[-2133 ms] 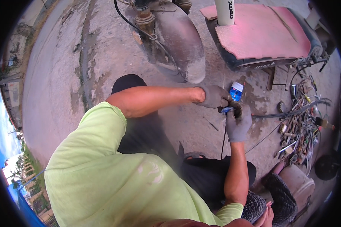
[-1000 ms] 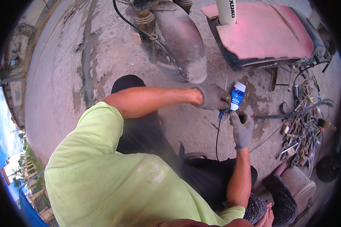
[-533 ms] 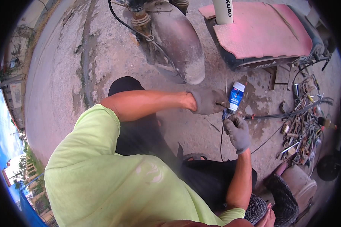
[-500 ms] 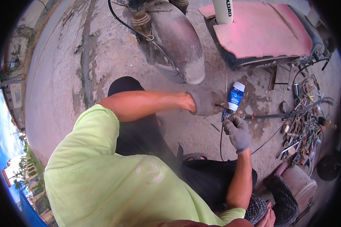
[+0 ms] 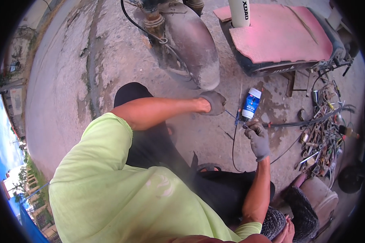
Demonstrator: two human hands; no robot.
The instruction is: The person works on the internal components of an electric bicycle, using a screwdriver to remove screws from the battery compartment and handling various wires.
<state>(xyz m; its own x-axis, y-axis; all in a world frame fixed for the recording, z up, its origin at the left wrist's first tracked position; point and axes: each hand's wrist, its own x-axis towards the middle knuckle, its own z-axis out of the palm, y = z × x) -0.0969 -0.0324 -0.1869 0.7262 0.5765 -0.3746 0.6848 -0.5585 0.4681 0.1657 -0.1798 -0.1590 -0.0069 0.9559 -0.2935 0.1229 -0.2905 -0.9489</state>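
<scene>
My left hand (image 5: 213,102), in a grey work glove, is closed with its fingers pinching a thin dark wire (image 5: 230,114). The wire stretches from that hand toward my right hand. My right hand (image 5: 258,141), also gloved in grey, has its fingers pressed together; what lies between them is too small to make out. Just beyond its fingertips is a blue squeeze bottle (image 5: 251,104) with a white end and a dark cap turned toward me. A black cable (image 5: 234,148) loops down below the wire and curves away to the right.
Ahead is a dusty wheel mudguard (image 5: 198,44). A pink board (image 5: 284,34) covers a dark scooter part, with a white container (image 5: 240,14) on it. Right, several tools (image 5: 320,137) are heaped beside a dark cable bundle (image 5: 290,124). Another person's hands (image 5: 286,233) rest at lower right.
My left hand has moved left, away from my right hand, drawing the thin wire out between them. My right hand has stayed nearly in place, slightly lower.
</scene>
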